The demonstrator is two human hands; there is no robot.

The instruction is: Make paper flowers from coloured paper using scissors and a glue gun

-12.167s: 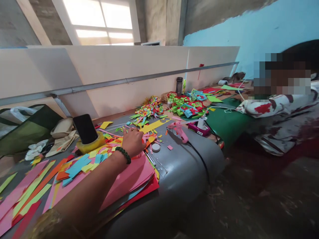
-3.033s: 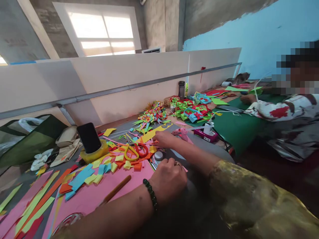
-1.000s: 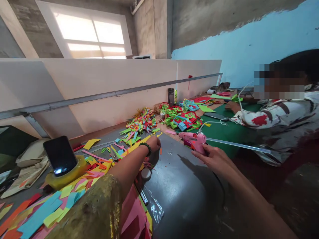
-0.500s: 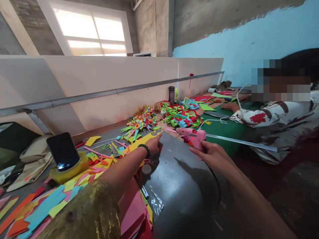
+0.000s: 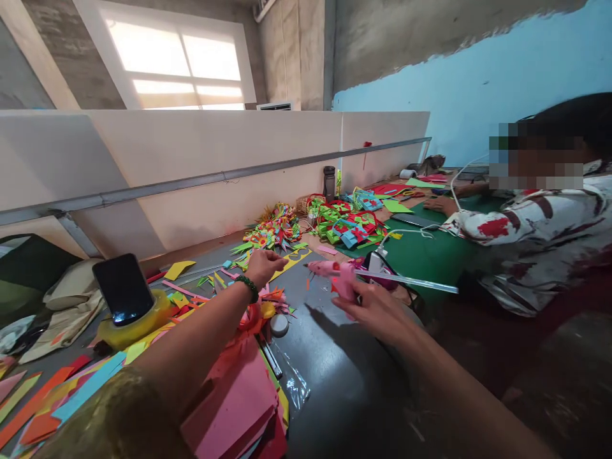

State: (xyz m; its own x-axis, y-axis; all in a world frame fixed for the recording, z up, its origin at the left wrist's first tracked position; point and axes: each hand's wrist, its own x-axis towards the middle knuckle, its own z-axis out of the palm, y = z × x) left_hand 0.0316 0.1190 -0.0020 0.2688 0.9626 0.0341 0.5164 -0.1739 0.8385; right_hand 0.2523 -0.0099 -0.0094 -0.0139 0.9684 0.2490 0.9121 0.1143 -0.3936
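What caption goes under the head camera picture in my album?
Right hand gripping a pink glue gun, left hand near a yellow paper strip.

The window [image 5: 176, 62] glows; the shadowed floor [image 5: 559, 376] seems brown.

From my remote seat, the pink glue gun [image 5: 345, 280] looks smooth plastic, its glue stick [image 5: 415, 280] clear and glossy. I see a shiny grey table cover [image 5: 335, 363] and matt paper sheets [image 5: 239, 401].

From the near side of the glue gun [image 5: 345, 280], the head camera is looking forward and down at close range. It is facing the white partition [image 5: 229, 140] beyond the glue gun.
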